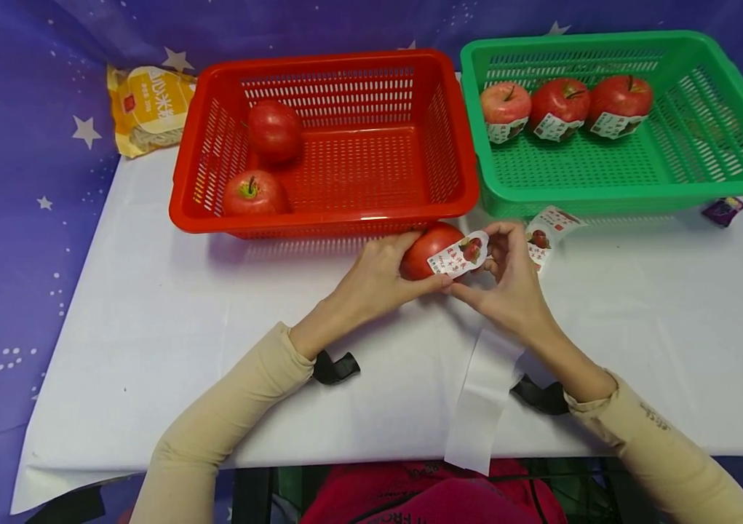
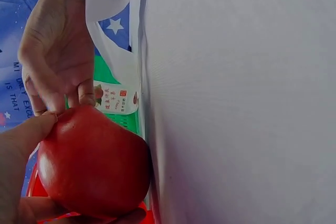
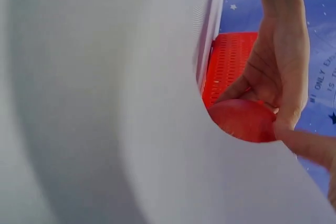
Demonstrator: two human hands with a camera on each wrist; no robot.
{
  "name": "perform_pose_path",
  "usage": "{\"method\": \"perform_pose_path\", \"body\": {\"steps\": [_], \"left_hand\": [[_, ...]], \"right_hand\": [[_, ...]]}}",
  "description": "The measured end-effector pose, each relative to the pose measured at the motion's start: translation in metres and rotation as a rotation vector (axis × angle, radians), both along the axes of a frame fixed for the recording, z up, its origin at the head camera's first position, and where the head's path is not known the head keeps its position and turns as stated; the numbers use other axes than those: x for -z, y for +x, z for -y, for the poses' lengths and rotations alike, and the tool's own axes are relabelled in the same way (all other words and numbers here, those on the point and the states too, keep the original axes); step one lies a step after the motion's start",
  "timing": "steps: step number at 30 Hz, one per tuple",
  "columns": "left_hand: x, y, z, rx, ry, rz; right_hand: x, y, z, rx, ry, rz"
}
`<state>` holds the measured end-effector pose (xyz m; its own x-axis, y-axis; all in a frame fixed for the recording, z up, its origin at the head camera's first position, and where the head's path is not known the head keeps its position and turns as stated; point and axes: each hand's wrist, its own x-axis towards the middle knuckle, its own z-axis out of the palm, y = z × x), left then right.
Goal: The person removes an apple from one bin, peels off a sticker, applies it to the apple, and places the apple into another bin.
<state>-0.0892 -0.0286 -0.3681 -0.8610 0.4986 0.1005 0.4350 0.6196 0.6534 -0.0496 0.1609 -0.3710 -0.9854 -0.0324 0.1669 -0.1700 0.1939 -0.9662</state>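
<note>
Spreading across my head view, a white table [image 1: 148, 349] carries a green basket [image 1: 607, 193] at far right, with a red basket [image 1: 358, 167] close beside it. Left of that I see a yellow bag [image 1: 155, 98] against the red basket. A long paper strip [image 1: 482, 400] runs from the right hand [image 1: 515, 295] to the table's near edge. That hand is half closed, fingers bent round the strip, thumb tip at the fruit. The left hand [image 1: 380, 273] is spread only as wide as the held apple [image 1: 420, 251], gripping it just in front of the red basket's near right corner; I can't tell whether it touches the table. Three labelled apples [image 1: 559, 102] line up in the green basket, two more apples [image 1: 274, 131] sit in the red one. Across the held apple lies a printed label [image 1: 456, 255], reaching my subject's right fingertips. Near the green basket's front is a purple packet [image 1: 723, 211].
</note>
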Motion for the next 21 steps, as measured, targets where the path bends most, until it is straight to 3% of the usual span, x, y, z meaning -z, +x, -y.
{"method": "perform_pose_path", "body": {"steps": [6, 10, 14, 18, 21], "left_hand": [[0.001, -0.001, 0.002, 0.034, 0.020, -0.018], [0.002, -0.003, 0.003, 0.074, 0.052, -0.013], [0.003, -0.006, 0.005, 0.088, 0.094, 0.027], [0.006, -0.009, 0.005, 0.095, 0.165, 0.098], [0.009, -0.010, 0.004, 0.073, 0.227, 0.185]], "right_hand": [[0.006, -0.005, 0.002, 0.030, -0.094, 0.006], [0.015, -0.012, 0.006, 0.058, -0.109, -0.046], [0.024, -0.018, 0.004, 0.019, 0.011, -0.083], [0.029, -0.021, 0.000, -0.051, 0.168, -0.013], [0.031, -0.023, -0.001, -0.044, 0.208, 0.025]]}}
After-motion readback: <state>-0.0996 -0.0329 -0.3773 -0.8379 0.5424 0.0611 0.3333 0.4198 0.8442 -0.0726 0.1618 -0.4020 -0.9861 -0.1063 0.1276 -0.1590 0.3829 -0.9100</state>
